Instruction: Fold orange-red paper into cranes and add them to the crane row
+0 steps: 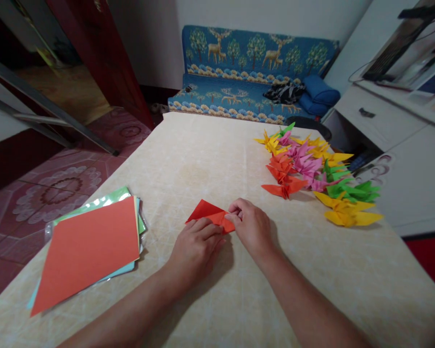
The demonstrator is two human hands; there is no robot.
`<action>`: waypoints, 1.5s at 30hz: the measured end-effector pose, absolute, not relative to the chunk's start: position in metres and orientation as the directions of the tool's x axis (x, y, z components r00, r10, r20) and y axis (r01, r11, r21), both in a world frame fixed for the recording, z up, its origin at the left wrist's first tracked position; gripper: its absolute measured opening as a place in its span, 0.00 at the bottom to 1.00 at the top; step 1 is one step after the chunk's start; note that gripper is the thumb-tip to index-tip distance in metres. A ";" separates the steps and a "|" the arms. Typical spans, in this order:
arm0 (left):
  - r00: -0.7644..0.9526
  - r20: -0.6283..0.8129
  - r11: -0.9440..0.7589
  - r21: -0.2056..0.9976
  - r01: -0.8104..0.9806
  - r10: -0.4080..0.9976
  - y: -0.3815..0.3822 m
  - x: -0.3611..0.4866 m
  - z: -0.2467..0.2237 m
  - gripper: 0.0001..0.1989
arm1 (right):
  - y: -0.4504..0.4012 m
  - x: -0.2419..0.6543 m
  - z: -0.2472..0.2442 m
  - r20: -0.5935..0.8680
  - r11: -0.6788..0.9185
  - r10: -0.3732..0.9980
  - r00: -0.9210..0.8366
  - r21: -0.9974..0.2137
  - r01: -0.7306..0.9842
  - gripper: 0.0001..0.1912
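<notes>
A partly folded piece of red origami paper (206,210) lies on the table in front of me, one pointed corner toward the far side. Across its near edge rests my left hand (199,239), fingers together and pressing the paper down; its fingertips are partly hidden. My right hand (252,224) pinches the paper's right end between thumb and curled fingers. To the left is a stack of coloured paper sheets (94,246), an orange-red one on top. Folded paper cranes in red, pink, yellow and green stand at the right, the nearest being a yellow crane (348,212) and a red crane (284,187).
The pale patterned tablecloth (210,150) covers the table. Beyond its far edge stands a blue sofa (232,94) with deer patterns. A white cabinet (395,145) is on the right. A metal ladder (54,106) and a dark red door (105,53) are on the left.
</notes>
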State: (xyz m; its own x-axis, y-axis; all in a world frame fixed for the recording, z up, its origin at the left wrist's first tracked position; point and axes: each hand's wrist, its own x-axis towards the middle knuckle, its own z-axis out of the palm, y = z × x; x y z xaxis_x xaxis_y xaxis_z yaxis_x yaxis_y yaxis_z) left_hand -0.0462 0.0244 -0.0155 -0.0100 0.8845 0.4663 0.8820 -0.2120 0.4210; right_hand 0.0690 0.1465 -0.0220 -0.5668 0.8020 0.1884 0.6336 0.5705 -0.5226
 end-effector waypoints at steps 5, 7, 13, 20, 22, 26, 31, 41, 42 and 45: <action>-0.042 0.434 -0.213 0.521 0.827 0.900 0.029 -0.048 -0.016 0.10 | 0.147 0.072 -0.021 0.211 0.606 0.772 -0.600 -0.532 0.591 0.05; -0.044 0.436 -0.209 0.514 0.832 0.899 0.028 -0.049 -0.017 0.10 | 0.147 0.076 -0.018 0.217 0.623 0.758 -0.615 -0.521 0.583 0.06; 0.005 0.440 -0.216 0.432 0.875 0.898 0.019 -0.052 -0.021 0.10 | 0.154 0.103 -0.011 0.212 0.639 0.757 -0.618 -0.441 0.630 0.07; 0.075 0.458 -0.201 0.234 0.951 0.886 0.010 -0.047 -0.020 0.13 | 0.148 0.128 -0.016 0.374 0.681 0.732 -0.570 -0.353 0.642 0.04; 0.077 0.446 -0.188 0.210 0.960 0.892 0.010 -0.046 -0.021 0.13 | 0.133 0.125 -0.015 0.488 0.774 0.630 -0.604 -0.327 0.542 0.07; 0.113 0.376 -0.187 0.167 0.968 0.920 0.004 -0.046 -0.024 0.17 | 0.097 0.112 -0.016 0.310 0.917 0.374 -0.874 -0.265 0.299 0.26; 0.128 0.334 -0.179 0.126 0.976 0.934 -0.011 -0.042 -0.027 0.21 | 0.093 0.103 -0.021 0.117 0.907 0.376 -0.919 -0.251 0.339 0.40; 0.136 0.371 -0.184 0.096 0.978 0.918 -0.022 -0.036 -0.032 0.19 | 0.139 0.084 -0.026 0.102 0.883 0.465 -0.879 -0.123 0.453 0.35; 0.134 0.367 -0.180 0.095 0.979 0.921 -0.021 -0.036 -0.032 0.18 | 0.144 0.080 -0.028 0.110 0.863 0.504 -0.857 -0.115 0.493 0.33; 0.075 0.297 -0.109 0.100 0.989 0.952 -0.012 -0.035 -0.024 0.18 | 0.158 0.068 -0.033 0.151 0.766 0.642 -0.751 -0.112 0.633 0.30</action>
State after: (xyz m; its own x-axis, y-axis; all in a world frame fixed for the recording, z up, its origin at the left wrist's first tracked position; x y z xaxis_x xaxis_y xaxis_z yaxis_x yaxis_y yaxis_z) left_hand -0.0348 -0.0121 -0.0242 0.0747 0.9520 0.2967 0.9891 -0.1087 0.0996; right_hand 0.0676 0.1584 -0.0329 -0.7512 0.6425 0.1514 0.6328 0.7662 -0.1119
